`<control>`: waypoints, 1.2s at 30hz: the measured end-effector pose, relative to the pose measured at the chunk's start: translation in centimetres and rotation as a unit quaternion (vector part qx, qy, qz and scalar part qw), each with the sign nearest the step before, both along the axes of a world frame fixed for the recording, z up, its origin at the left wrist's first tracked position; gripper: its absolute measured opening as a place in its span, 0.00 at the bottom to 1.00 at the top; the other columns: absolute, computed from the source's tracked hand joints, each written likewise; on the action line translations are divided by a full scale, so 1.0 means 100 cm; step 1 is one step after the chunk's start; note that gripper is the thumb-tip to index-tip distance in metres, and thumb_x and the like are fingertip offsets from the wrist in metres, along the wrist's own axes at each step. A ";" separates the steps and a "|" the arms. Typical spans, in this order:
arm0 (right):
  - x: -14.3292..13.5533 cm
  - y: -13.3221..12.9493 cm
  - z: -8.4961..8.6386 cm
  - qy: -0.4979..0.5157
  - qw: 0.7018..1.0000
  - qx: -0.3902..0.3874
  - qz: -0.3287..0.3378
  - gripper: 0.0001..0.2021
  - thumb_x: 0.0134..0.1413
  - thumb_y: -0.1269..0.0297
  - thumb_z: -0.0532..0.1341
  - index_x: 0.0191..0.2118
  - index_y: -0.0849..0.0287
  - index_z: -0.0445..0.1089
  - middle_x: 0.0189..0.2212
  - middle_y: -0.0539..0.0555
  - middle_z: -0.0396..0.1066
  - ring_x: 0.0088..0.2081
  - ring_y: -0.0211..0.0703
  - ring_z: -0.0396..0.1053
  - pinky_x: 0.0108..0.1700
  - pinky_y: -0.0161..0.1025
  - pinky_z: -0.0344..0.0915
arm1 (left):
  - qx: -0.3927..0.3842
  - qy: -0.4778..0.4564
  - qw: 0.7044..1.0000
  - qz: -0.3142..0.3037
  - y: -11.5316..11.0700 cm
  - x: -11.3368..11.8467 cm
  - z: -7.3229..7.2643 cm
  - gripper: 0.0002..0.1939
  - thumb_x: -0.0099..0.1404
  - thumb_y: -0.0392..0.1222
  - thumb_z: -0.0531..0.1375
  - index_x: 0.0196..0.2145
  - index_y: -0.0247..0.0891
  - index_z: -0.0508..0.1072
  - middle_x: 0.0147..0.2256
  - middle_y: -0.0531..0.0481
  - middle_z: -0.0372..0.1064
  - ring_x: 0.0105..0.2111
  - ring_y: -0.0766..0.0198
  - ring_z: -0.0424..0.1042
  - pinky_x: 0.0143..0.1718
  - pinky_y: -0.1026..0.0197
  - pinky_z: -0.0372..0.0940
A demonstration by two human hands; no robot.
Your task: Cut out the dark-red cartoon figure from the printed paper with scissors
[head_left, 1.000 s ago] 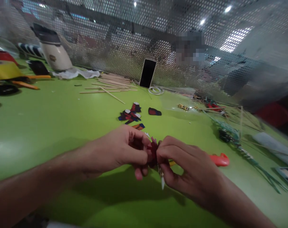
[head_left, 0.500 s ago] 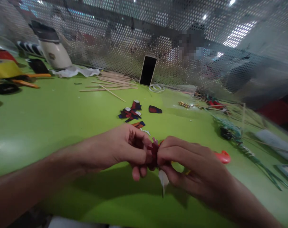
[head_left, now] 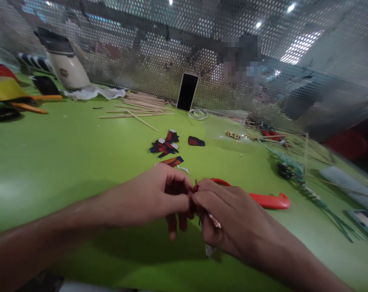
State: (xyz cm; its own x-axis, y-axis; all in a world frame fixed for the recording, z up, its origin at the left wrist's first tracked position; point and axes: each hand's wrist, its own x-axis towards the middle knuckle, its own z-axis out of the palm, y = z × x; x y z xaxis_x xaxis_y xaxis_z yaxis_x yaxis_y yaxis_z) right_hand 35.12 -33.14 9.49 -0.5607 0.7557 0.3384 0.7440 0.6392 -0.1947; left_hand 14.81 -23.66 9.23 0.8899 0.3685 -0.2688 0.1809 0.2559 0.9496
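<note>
My left hand [head_left: 150,198] and my right hand [head_left: 229,215] meet above the near part of the green table, fingertips pinched together. Between them is a small dark red piece [head_left: 196,187], mostly hidden by the fingers. Below my right hand pokes the tip of something whitish [head_left: 208,250], its kind unclear. A red-orange handle [head_left: 270,201] lies on the table behind my right hand, and a red loop shows above the knuckles. Just beyond my fingers are dark red and blue cut-out pieces [head_left: 165,147], an orange-and-blue strip [head_left: 173,161] and a single cut-out [head_left: 196,141].
Thin wooden sticks [head_left: 144,104] lie at the back beside a propped phone [head_left: 187,92] and a white coil [head_left: 198,114]. Gold beads [head_left: 232,135] and a green wire-like bundle [head_left: 311,190] are rightward. At left stand a white jug [head_left: 69,69] and yellow tape [head_left: 4,88]. A perforated metal screen [head_left: 135,48] rises behind.
My right hand has turned and shifted slightly left, now covering more of the dark red piece and the whitish thing. More of the red-orange handle shows. The view has shifted slightly.
</note>
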 end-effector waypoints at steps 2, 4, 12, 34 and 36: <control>0.001 -0.001 -0.001 -0.007 1.000 -0.015 -0.003 0.12 0.58 0.78 0.50 0.34 0.55 0.67 0.29 0.46 0.66 0.27 0.38 0.63 0.29 0.38 0.58 | 0.024 0.016 1.000 -0.010 -0.002 -0.001 0.001 0.06 0.66 0.36 0.64 0.37 0.33 0.82 0.29 0.51 0.78 0.24 0.68 0.75 0.25 0.69 0.75; 0.001 -0.002 -0.003 0.000 0.999 -0.031 -0.009 0.12 0.60 0.77 0.51 0.34 0.55 0.66 0.29 0.47 0.67 0.27 0.38 0.65 0.29 0.37 0.59 | 0.036 0.026 0.999 -0.024 -0.003 -0.002 0.001 0.06 0.66 0.35 0.62 0.35 0.34 0.81 0.28 0.54 0.76 0.23 0.68 0.74 0.25 0.69 0.74; 0.004 -0.007 -0.014 0.038 0.997 -0.061 -0.037 0.09 0.62 0.76 0.53 0.37 0.52 0.58 0.32 0.45 0.63 0.29 0.37 0.61 0.30 0.38 0.54 | 0.089 0.076 0.993 -0.016 -0.005 -0.005 0.003 0.06 0.61 0.37 0.62 0.26 0.40 0.73 0.21 0.60 0.68 0.17 0.72 0.65 0.19 0.72 0.64; 0.043 -0.018 0.018 0.246 0.962 -0.115 -0.031 0.05 0.64 0.60 0.70 0.42 0.50 0.76 0.29 0.50 0.72 0.30 0.45 0.69 0.33 0.41 0.68 | 0.098 0.050 0.994 -0.007 0.000 -0.010 0.005 0.04 0.61 0.39 0.62 0.29 0.39 0.74 0.20 0.58 0.67 0.18 0.71 0.64 0.20 0.71 0.62; 0.062 -0.032 0.015 0.274 0.954 -0.123 -0.023 0.08 0.69 0.53 0.67 0.45 0.49 0.76 0.27 0.49 0.71 0.27 0.44 0.67 0.30 0.40 0.67 | 0.101 0.045 0.994 0.002 -0.001 -0.010 0.003 0.07 0.62 0.42 0.64 0.27 0.38 0.74 0.20 0.57 0.67 0.18 0.70 0.64 0.19 0.70 0.62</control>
